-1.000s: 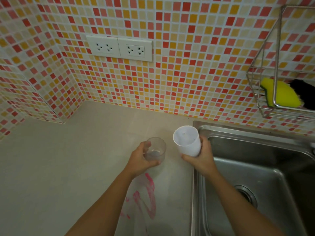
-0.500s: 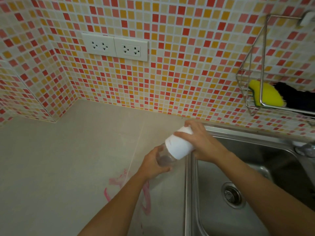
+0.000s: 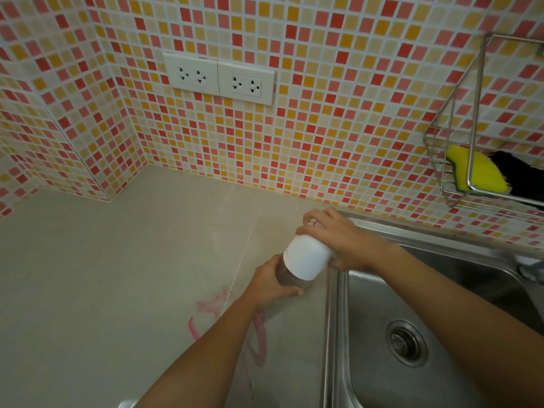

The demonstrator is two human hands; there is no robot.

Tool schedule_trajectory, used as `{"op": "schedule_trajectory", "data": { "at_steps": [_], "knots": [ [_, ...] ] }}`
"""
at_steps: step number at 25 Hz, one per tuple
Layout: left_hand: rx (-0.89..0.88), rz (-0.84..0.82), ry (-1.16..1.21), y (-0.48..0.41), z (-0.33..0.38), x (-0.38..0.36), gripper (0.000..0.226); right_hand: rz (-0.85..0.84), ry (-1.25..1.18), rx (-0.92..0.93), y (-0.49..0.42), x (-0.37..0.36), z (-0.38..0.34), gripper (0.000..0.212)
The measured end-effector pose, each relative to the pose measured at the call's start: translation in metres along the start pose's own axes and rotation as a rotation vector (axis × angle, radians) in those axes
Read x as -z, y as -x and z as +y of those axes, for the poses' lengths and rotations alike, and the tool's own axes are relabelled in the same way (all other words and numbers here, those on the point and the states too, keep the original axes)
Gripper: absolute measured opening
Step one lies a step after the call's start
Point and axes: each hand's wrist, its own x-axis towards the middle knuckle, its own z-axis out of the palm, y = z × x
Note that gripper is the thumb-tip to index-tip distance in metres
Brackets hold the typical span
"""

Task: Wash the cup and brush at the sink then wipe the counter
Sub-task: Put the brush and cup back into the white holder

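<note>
Mosaic tiles (image 3: 323, 142) in red, orange and cream are backing a beige desk (image 3: 117, 275), with 2 sockets (image 3: 219, 79) sitting above it and a steel sink (image 3: 335, 334) lying at its right edge. Both cups are hanging over the desk, just beside the sink rim and not over the basin. The right grip (image 3: 338, 240) is clasping the white cup (image 3: 306, 259) and tipping it mouth-down onto the clear cup (image 3: 290, 279), which the left grip (image 3: 270, 284) is wrapping from below. Whether anything is pouring I cannot tell. Pink smears (image 3: 259, 340) are marking the desk under the left forearm. A wire rack (image 3: 435, 154) on the wall is holding a yellow sponge (image 3: 482, 172) and a dark thing (image 3: 521, 178), brush or pad, I cannot tell which. The risk, as I am judging it, is spillage: with the mouths meeting at an angle outside the basin, any liquid missing the clear cup is going to land on the desk and add to the wiping. A wet cup could also be slipping out of either grip and dropping.
</note>
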Motion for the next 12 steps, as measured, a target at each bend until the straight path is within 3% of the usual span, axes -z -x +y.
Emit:
{"op": "schedule_trajectory", "data": {
  "at_steps": [7, 10, 12],
  "knots": [
    [0.001, -0.017, -0.013, 0.001, -0.002, 0.002, 0.085, -0.085, -0.175, 0.016, -0.005, 0.0, -0.006, 0.092],
    [0.004, -0.018, 0.001, 0.0, 0.0, 0.003, 0.085, -0.015, -0.403, -0.092, -0.001, -0.012, -0.004, 0.091],
    [0.006, -0.011, 0.001, 0.0, 0.0, 0.002, 0.084, 0.076, -0.704, -0.195, 0.006, -0.028, -0.003, 0.092]
  ]
}}
